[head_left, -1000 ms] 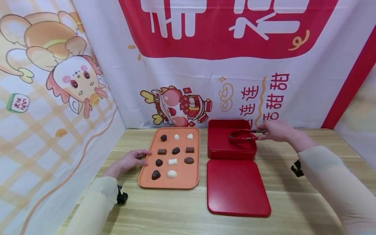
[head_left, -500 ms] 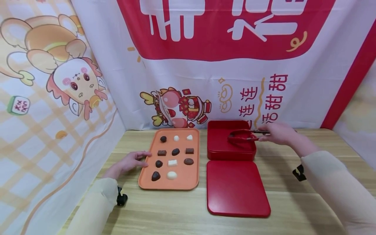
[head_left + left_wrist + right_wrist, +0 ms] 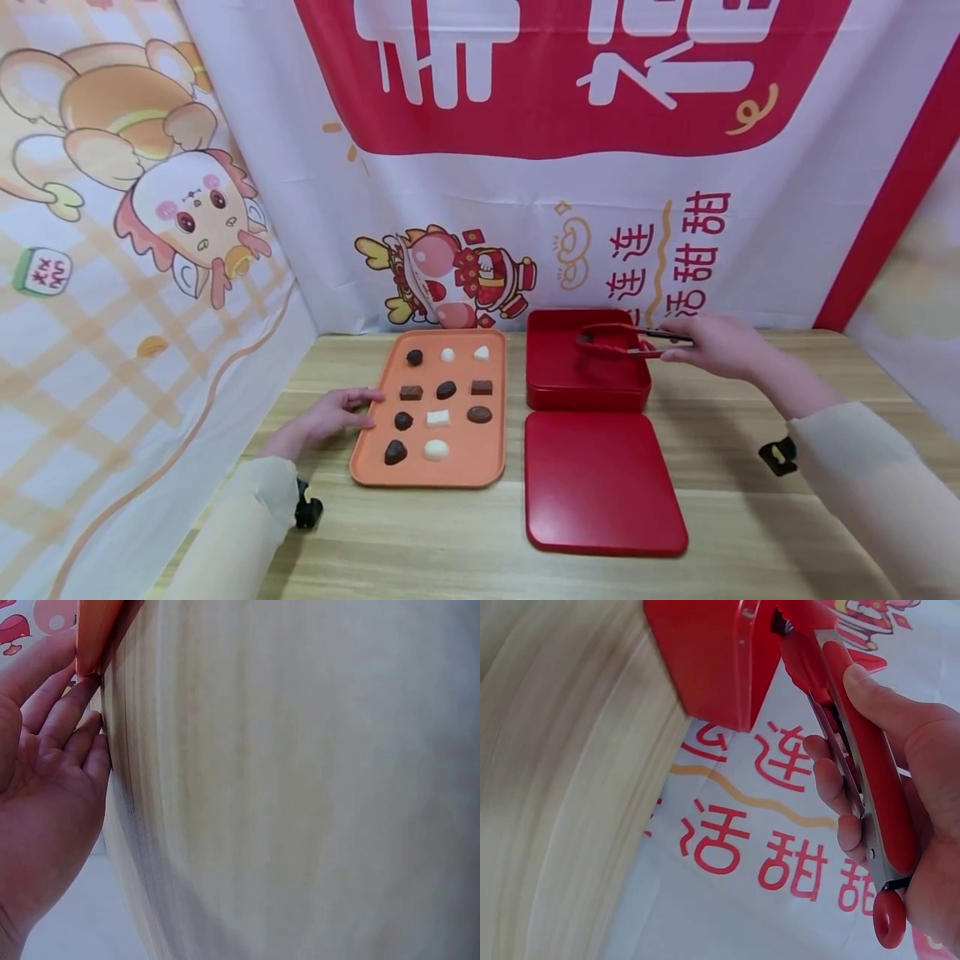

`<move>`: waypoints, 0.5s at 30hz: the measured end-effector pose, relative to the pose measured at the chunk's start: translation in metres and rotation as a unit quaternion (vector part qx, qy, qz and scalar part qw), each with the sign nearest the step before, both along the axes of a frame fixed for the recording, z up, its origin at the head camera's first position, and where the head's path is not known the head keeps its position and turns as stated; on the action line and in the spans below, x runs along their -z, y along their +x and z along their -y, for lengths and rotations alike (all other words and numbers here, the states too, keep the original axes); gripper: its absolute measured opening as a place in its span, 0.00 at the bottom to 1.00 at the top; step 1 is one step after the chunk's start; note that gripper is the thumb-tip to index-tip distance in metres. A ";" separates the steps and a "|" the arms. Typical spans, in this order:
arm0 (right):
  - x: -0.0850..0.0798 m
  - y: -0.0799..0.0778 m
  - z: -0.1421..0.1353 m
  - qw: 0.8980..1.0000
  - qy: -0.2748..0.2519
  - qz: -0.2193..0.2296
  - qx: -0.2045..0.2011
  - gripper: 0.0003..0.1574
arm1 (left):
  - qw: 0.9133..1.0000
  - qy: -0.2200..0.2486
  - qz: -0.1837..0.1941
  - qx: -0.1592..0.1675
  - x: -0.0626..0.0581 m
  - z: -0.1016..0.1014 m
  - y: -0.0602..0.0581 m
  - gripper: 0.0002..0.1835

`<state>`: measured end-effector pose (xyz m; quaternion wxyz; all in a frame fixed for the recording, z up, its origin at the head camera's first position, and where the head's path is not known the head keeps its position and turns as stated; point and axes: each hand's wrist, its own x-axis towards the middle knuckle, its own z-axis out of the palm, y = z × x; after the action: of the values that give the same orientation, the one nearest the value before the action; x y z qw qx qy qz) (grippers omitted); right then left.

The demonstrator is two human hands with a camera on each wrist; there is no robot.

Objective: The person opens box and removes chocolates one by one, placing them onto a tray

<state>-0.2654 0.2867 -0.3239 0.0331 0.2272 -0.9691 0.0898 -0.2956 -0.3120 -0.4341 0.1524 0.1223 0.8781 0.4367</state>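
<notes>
My right hand grips red-and-metal tongs, thumb on one arm and fingers curled round the other. The tongs' red heads lie over the inside of an open red box. A small dark piece, apparently a chocolate, shows between the heads; its shape is mostly hidden. My left hand touches the left edge of an orange tray with extended, spread fingers. Several dark, brown and white chocolates sit in rows on that tray.
A red lid lies flat on the wooden table in front of the box. Behind the table hangs a printed white-and-red cloth. Another patterned cloth closes the left side.
The tongs have risen slightly inside the box and shifted a little left, while the right wrist turned. My left hand stays at the tray's edge. The view has moved slightly.
</notes>
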 end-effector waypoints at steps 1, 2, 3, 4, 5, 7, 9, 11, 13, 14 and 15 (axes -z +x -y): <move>-0.001 0.003 0.001 1.000 -0.001 -0.002 0.001 0.36 | 1.000 0.002 0.001 -0.001 0.000 -0.001 0.000 0.28; -0.002 0.005 0.002 1.000 -0.003 -0.005 0.002 0.36 | 1.000 0.005 0.000 0.001 0.000 -0.001 0.001 0.28; -0.002 0.007 0.003 1.000 -0.005 -0.009 0.000 0.36 | 1.000 0.008 0.000 -0.001 0.000 -0.001 0.001 0.28; -0.003 0.010 0.004 1.000 -0.007 -0.013 -0.003 0.36 | 1.000 0.011 -0.001 0.002 0.000 -0.002 0.001 0.28; -0.003 0.012 0.005 1.000 -0.008 -0.020 -0.009 0.36 | 1.000 0.013 -0.002 0.001 -0.001 -0.002 0.002 0.28; -0.004 0.016 0.007 0.999 -0.011 -0.031 -0.020 0.35 | 1.000 0.016 -0.002 0.001 -0.001 -0.002 0.002 0.28; -0.005 0.019 0.010 0.999 -0.014 -0.040 -0.031 0.34 | 1.000 0.016 -0.003 0.002 -0.001 -0.001 0.002 0.28; -0.006 0.023 0.013 0.998 -0.016 -0.046 -0.037 0.33 | 1.000 0.013 -0.005 0.002 0.000 -0.001 0.001 0.28; -0.008 0.027 0.017 0.998 -0.018 -0.047 -0.040 0.34 | 1.000 0.012 -0.005 0.000 0.000 0.000 0.001 0.28; -0.009 0.029 0.019 0.998 -0.018 -0.048 -0.042 0.34 | 1.000 0.012 -0.004 -0.001 0.001 0.000 0.000 0.28; -0.010 0.032 0.021 0.998 -0.017 -0.049 -0.043 0.34 | 1.000 0.010 -0.003 -0.001 0.001 0.000 0.000 0.28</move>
<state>-0.2337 0.2653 -0.3141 0.0808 0.2719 -0.9540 0.0968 -0.2955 -0.3123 -0.4353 0.1480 0.1247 0.8741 0.4455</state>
